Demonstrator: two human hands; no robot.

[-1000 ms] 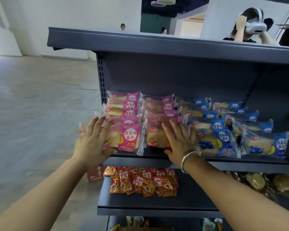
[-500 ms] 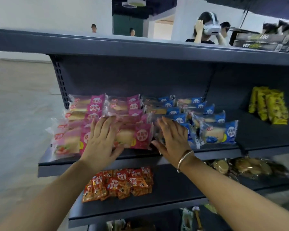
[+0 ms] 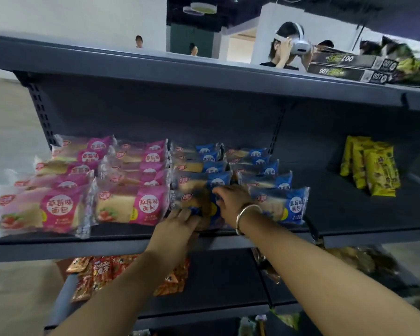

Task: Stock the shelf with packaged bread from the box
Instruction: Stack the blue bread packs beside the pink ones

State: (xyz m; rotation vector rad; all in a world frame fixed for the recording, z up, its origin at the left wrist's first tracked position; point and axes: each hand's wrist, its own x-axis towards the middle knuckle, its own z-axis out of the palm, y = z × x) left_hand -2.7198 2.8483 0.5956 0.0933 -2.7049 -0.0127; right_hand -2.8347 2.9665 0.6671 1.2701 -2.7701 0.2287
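Both the left hand (image 3: 180, 220) and right hand (image 3: 230, 200) grasped the front blue bread pack (image 3: 199, 202) (blurred), seemingly to square its row.

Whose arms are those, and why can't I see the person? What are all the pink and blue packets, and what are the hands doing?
The camera sits on the person's head, so you see only their arms reaching out. The shelf holds packaged bread: pink packets on the left, blue packets beside them. Both hands are on the front blue packet in the middle. The left hand grips its lower edge, and the right hand, with a bracelet on its wrist, touches its top.
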